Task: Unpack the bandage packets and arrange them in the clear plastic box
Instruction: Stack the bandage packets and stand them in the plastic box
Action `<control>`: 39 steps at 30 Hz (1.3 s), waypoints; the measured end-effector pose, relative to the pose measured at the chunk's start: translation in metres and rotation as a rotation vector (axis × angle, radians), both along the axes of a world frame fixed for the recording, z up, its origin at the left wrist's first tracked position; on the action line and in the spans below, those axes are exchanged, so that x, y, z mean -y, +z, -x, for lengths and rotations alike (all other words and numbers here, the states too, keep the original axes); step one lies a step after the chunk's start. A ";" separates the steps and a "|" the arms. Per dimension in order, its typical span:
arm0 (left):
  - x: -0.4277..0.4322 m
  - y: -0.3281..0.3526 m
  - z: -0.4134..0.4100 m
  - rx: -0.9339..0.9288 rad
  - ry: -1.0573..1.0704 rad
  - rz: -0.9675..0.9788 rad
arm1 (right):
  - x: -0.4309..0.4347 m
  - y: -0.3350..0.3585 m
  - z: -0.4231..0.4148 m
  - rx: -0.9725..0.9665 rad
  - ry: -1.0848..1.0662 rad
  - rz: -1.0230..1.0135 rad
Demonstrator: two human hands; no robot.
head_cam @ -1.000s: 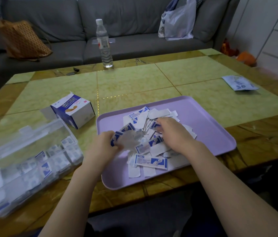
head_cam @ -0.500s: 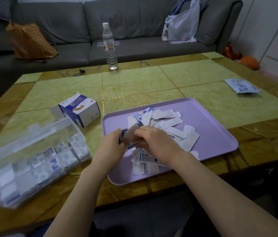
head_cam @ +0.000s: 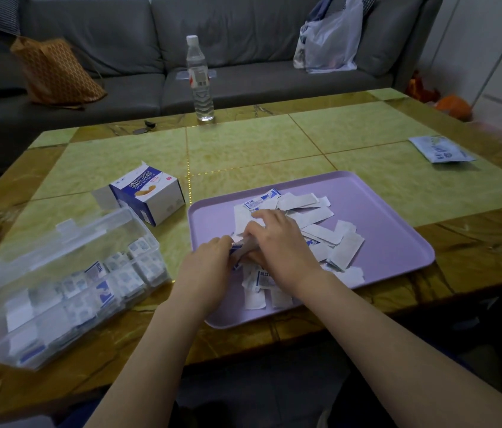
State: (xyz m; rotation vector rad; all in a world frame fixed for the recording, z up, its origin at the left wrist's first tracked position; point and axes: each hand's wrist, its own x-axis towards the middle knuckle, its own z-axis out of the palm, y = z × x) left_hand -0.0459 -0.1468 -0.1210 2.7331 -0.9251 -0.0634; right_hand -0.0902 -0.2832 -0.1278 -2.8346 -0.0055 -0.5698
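A lilac tray (head_cam: 382, 211) in front of me carries a loose heap of white and blue bandage packets (head_cam: 314, 217). Over the tray's left part my left hand (head_cam: 206, 261) grips a small stack of packets (head_cam: 239, 250). My right hand (head_cam: 277, 239) meets it from the right, fingers curled onto the same stack. The clear plastic box (head_cam: 58, 273) stands open at the left, its compartments partly filled with packets. An opened blue and white bandage carton (head_cam: 148, 196) lies just behind the box.
A water bottle (head_cam: 200, 78) stands at the table's far edge. A flat printed pouch (head_cam: 441, 149) lies at the far right. Behind the table is a grey sofa with an orange bag (head_cam: 55, 72) and a plastic bag (head_cam: 330, 41).
My right hand left the heap and came left to meet the left hand. Both hands now close together on the gathered packets near the tray's left side.
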 end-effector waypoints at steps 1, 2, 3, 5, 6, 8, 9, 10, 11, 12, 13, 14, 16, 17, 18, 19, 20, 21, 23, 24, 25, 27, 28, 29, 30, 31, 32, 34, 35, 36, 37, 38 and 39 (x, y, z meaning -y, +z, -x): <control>-0.001 0.000 0.000 -0.022 0.023 0.023 | 0.001 0.001 0.001 -0.066 0.017 0.020; -0.001 0.000 -0.001 -0.052 0.056 0.057 | 0.002 0.001 0.001 -0.134 0.030 0.043; -0.003 0.002 0.000 -0.080 0.092 0.093 | 0.003 0.001 0.001 -0.188 0.028 0.057; -0.006 0.006 0.000 -0.109 0.143 0.145 | 0.004 0.003 0.003 -0.229 0.011 0.017; -0.008 0.007 -0.002 -0.108 0.157 0.175 | 0.004 0.003 0.003 -0.238 0.003 -0.007; -0.012 0.012 -0.005 -0.078 0.182 0.264 | 0.004 0.005 0.003 -0.268 -0.004 -0.031; -0.015 0.015 -0.007 -0.056 0.192 0.329 | 0.004 0.006 0.003 -0.281 -0.010 -0.035; -0.017 0.018 -0.008 -0.028 0.200 0.397 | 0.004 0.006 0.003 -0.289 -0.015 -0.040; -0.018 0.021 -0.009 0.006 0.203 0.458 | 0.004 0.006 0.003 -0.294 -0.019 -0.053; -0.018 0.024 -0.010 0.039 0.200 0.488 | 0.005 0.006 0.003 -0.296 -0.025 -0.074; -0.018 0.028 -0.008 0.058 0.186 0.488 | 0.006 0.006 0.003 -0.294 -0.032 -0.098; -0.017 0.029 -0.006 0.056 0.164 0.474 | 0.008 0.007 0.002 -0.281 -0.041 -0.122; -0.015 0.028 -0.001 -0.004 0.125 0.454 | 0.010 0.010 0.001 -0.246 -0.062 -0.189; -0.014 0.027 0.001 -0.035 0.121 0.448 | 0.011 0.012 0.001 -0.234 -0.070 -0.222; -0.013 0.026 0.003 -0.054 0.126 0.444 | 0.011 0.014 0.001 -0.226 -0.075 -0.245; -0.012 0.024 0.004 -0.066 0.133 0.440 | 0.011 0.015 0.001 -0.217 -0.078 -0.258; -0.012 0.024 0.004 -0.062 0.142 0.437 | 0.011 0.015 0.002 -0.200 -0.081 -0.260; -0.013 0.024 0.003 -0.042 0.161 0.440 | 0.011 0.016 0.002 -0.181 -0.087 -0.250; -0.016 0.027 -0.001 0.006 0.214 0.503 | 0.013 0.017 0.003 -0.164 -0.111 -0.209; -0.017 0.029 -0.002 0.017 0.230 0.555 | 0.014 0.017 0.004 -0.188 -0.121 -0.187; -0.017 0.030 -0.003 0.015 0.232 0.593 | 0.016 0.017 0.005 -0.230 -0.119 -0.175; -0.015 0.031 -0.001 -0.017 0.193 0.591 | 0.017 0.017 0.006 -0.336 -0.080 -0.202; -0.013 0.029 0.001 -0.034 0.157 0.560 | 0.018 0.017 0.007 -0.365 -0.052 -0.226; -0.011 0.026 0.002 -0.049 0.125 0.521 | 0.018 0.017 0.008 -0.371 -0.030 -0.252; -0.008 0.022 0.003 -0.064 0.105 0.482 | 0.017 0.016 0.008 -0.359 -0.018 -0.285; -0.006 0.018 0.004 -0.071 0.098 0.449 | 0.016 0.017 0.008 -0.337 -0.014 -0.322; -0.004 0.014 0.004 -0.063 0.096 0.412 | 0.015 0.017 0.007 -0.310 -0.013 -0.361; -0.001 0.008 0.003 -0.005 0.097 0.320 | 0.012 0.018 0.005 -0.250 0.001 -0.447; 0.000 0.006 0.002 0.025 0.102 0.270 | 0.010 0.018 0.004 -0.224 0.024 -0.494; 0.001 0.005 0.002 0.052 0.109 0.221 | 0.009 0.019 0.004 -0.209 0.046 -0.532; 0.002 0.004 0.001 0.072 0.119 0.178 | 0.008 0.020 0.004 -0.210 0.063 -0.562; 0.003 0.004 0.000 0.086 0.129 0.146 | 0.008 0.020 0.005 -0.228 0.076 -0.574; 0.003 0.004 0.000 0.100 0.138 0.123 | 0.007 0.020 0.005 -0.254 0.089 -0.573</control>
